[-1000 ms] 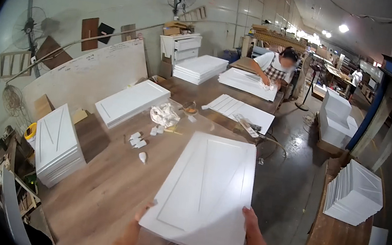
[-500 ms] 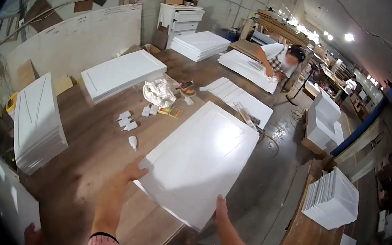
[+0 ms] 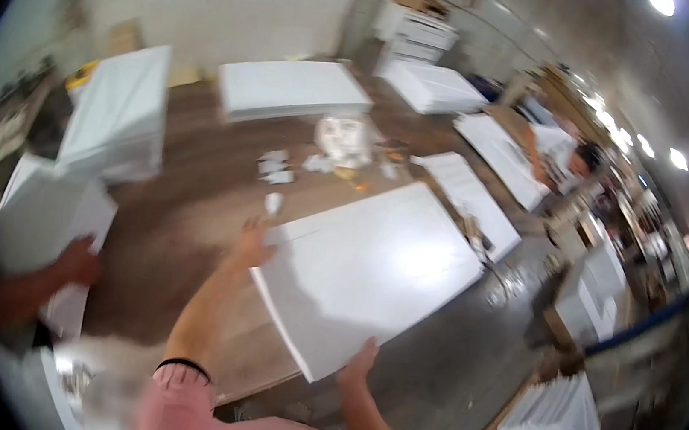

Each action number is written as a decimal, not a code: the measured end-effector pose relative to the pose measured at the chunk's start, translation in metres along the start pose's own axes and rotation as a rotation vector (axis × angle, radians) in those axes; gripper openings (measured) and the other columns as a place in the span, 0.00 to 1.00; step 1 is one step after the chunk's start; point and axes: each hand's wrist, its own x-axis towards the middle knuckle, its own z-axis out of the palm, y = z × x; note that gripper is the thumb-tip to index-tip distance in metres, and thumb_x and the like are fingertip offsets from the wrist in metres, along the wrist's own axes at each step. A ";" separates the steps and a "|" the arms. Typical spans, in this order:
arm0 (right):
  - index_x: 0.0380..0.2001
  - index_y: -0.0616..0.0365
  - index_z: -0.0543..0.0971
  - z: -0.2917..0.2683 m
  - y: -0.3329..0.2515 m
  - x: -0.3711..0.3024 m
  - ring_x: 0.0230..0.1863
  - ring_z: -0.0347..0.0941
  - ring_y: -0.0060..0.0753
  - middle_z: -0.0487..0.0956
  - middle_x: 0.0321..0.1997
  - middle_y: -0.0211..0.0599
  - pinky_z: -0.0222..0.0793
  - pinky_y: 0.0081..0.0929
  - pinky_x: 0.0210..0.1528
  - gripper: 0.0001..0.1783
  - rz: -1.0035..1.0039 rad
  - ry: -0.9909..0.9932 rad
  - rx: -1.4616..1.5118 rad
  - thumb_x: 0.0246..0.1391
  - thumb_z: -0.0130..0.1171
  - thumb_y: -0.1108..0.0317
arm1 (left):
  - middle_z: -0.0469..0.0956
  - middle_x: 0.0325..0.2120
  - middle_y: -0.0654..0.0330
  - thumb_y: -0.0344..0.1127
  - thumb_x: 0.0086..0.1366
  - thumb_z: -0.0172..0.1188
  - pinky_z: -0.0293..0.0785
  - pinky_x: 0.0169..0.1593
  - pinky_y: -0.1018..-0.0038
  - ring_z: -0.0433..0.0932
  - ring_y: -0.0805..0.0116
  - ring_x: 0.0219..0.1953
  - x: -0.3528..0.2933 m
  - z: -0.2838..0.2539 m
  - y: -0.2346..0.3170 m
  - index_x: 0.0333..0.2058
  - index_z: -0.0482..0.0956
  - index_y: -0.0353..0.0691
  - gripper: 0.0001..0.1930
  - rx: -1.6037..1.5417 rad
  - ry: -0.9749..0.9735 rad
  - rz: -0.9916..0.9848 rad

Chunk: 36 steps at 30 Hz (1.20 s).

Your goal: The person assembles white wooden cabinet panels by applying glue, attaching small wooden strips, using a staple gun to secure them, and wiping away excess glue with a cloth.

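Note:
A large white panel [image 3: 364, 269] lies on top of a low stack at the table's near right edge, a bright reflection on its surface. My left hand [image 3: 255, 245] grips its left edge near the corner, the fingertips partly hidden. At the near right edge my right hand [image 3: 359, 361] holds the same panel, thumb up along the side and fingers out of sight beneath. Beyond my left hand lie a small white piece [image 3: 274, 204] and several small white blocks [image 3: 275, 168]. A crumpled white cloth [image 3: 343, 140] sits farther back.
Other white panel stacks stand at the back [image 3: 291, 92] and left [image 3: 121, 110]. Another person's hand [image 3: 81, 262] rests by white panels [image 3: 52, 213] at the left. A co-worker [image 3: 570, 161] bends over panels at the far right. A stack [image 3: 552, 425] stands on the right-hand bench.
The view has swung left and blurred, and the panel lies turned clockwise in it. My hands stay at its edges. The other person's hand and arm at the left have come further into view.

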 end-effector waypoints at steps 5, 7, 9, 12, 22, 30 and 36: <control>0.73 0.62 0.60 -0.006 -0.012 0.006 0.67 0.68 0.52 0.65 0.74 0.51 0.64 0.50 0.70 0.46 -0.123 0.123 -0.268 0.66 0.55 0.38 | 0.67 0.67 0.44 0.44 0.63 0.65 0.66 0.70 0.48 0.64 0.39 0.69 -0.171 0.044 0.127 0.67 0.71 0.46 0.33 -0.257 0.368 -0.097; 0.69 0.67 0.64 0.013 -0.015 -0.013 0.66 0.70 0.54 0.69 0.71 0.53 0.66 0.51 0.69 0.47 -0.134 0.106 -0.316 0.66 0.52 0.34 | 0.70 0.63 0.46 0.33 0.59 0.67 0.64 0.71 0.46 0.66 0.42 0.68 -0.280 0.060 0.123 0.60 0.78 0.46 0.27 -0.091 0.425 0.187; 0.70 0.68 0.64 0.001 -0.009 -0.003 0.65 0.72 0.53 0.68 0.72 0.55 0.69 0.51 0.67 0.49 -0.099 0.175 -0.389 0.66 0.52 0.33 | 0.72 0.62 0.49 0.32 0.60 0.67 0.59 0.73 0.44 0.65 0.43 0.69 -0.399 0.052 0.138 0.57 0.79 0.45 0.24 -0.146 0.437 0.125; 0.68 0.71 0.67 -0.018 -0.003 -0.007 0.66 0.71 0.55 0.70 0.71 0.54 0.68 0.51 0.68 0.49 -0.143 -0.002 -0.498 0.66 0.53 0.32 | 0.73 0.63 0.50 0.35 0.58 0.70 0.62 0.72 0.49 0.67 0.45 0.68 -0.582 0.045 0.138 0.54 0.80 0.45 0.24 -0.071 0.392 -0.095; 0.71 0.40 0.67 -0.205 0.166 -0.199 0.67 0.67 0.34 0.69 0.73 0.21 0.58 0.41 0.61 0.44 0.627 -0.275 -0.917 0.60 0.47 0.26 | 0.84 0.49 0.54 0.37 0.65 0.62 0.78 0.57 0.61 0.81 0.52 0.53 -0.928 0.047 0.133 0.51 0.85 0.45 0.16 -0.226 0.892 -1.047; 0.64 0.45 0.75 -0.185 0.358 -0.588 0.46 0.80 0.26 0.83 0.54 0.30 0.74 0.29 0.41 0.26 0.969 -1.290 -1.477 0.69 0.58 0.48 | 0.85 0.48 0.53 0.37 0.68 0.62 0.79 0.55 0.63 0.84 0.52 0.51 -1.115 -0.025 0.094 0.50 0.86 0.44 0.14 -0.363 0.850 -1.098; 0.62 0.45 0.76 -0.127 0.462 -0.708 0.49 0.78 0.26 0.82 0.55 0.29 0.71 0.32 0.46 0.27 0.834 -1.278 -1.528 0.67 0.54 0.45 | 0.86 0.47 0.52 0.35 0.68 0.63 0.79 0.54 0.63 0.84 0.53 0.50 -1.211 -0.123 0.008 0.49 0.86 0.40 0.13 -0.267 1.019 -1.118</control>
